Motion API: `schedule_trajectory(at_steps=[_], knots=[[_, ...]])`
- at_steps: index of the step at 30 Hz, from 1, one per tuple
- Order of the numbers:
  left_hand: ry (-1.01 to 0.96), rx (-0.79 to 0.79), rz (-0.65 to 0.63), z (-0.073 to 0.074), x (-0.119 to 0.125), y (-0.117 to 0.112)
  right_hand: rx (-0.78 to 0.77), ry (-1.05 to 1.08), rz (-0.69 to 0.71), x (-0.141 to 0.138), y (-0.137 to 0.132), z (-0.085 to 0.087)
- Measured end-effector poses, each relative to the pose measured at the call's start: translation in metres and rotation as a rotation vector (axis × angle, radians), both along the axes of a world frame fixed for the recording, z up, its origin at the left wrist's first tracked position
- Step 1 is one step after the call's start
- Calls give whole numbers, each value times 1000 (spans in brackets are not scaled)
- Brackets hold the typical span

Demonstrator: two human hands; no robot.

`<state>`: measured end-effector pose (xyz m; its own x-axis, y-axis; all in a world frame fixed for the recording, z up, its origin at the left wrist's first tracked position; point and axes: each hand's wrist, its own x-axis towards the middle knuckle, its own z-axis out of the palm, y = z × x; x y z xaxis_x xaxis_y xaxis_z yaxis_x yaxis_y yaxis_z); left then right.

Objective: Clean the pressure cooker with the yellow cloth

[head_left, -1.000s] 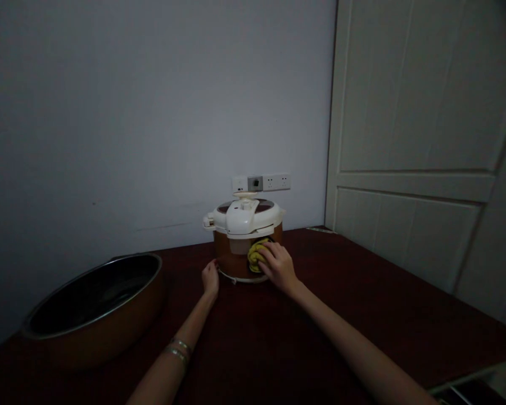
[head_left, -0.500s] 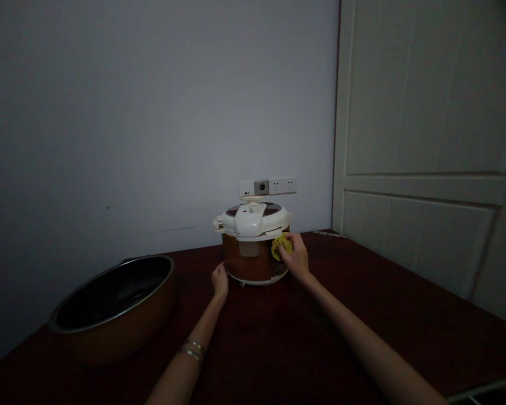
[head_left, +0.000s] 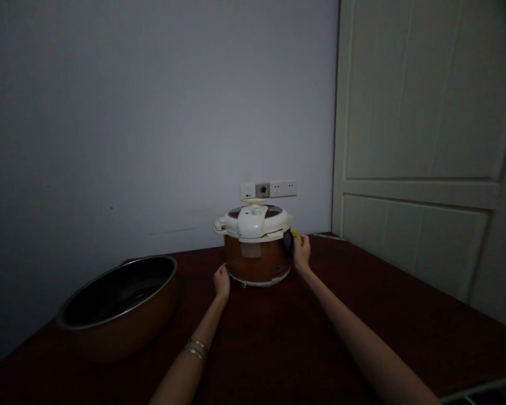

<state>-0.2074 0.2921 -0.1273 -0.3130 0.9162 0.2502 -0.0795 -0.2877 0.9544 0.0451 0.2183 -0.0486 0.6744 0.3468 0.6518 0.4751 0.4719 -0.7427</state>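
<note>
An electric pressure cooker (head_left: 253, 261) with a brown body and white lid stands upright near the wall. At its lower left side is my left hand (head_left: 222, 281), fingers curled and closed against the cooker's edge; the exact contact is partly hidden. My right hand (head_left: 302, 253) is closed on a sponge (head_left: 296, 236), yellow on one side and dark on the other. The sponge is pressed to the right side of the cooker's body, just below the lid rim. Part of the sponge is hidden behind my fingers.
A large brown pot (head_left: 126, 332) with a dark inside stands on the left of the dark red table (head_left: 270, 343). Wall sockets (head_left: 283, 189) sit behind the cooker. A pale panelled door (head_left: 413, 140) borders the right side.
My right hand has moved the sponge rightward round the cooker's side, so its dark face now shows more. My left hand stays at the lower left. The view has shifted slightly.
</note>
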Motion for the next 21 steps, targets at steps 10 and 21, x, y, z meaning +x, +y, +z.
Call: schedule_trajectory(at_steps=[10, 21], knots=[[-32, -25, -2, 4, 2, -3, -66, -884, 78, -47, -55, -48], [-74, -48, 37, 16, -5, -17, -175, -1617, -84, -183, -4, 20]])
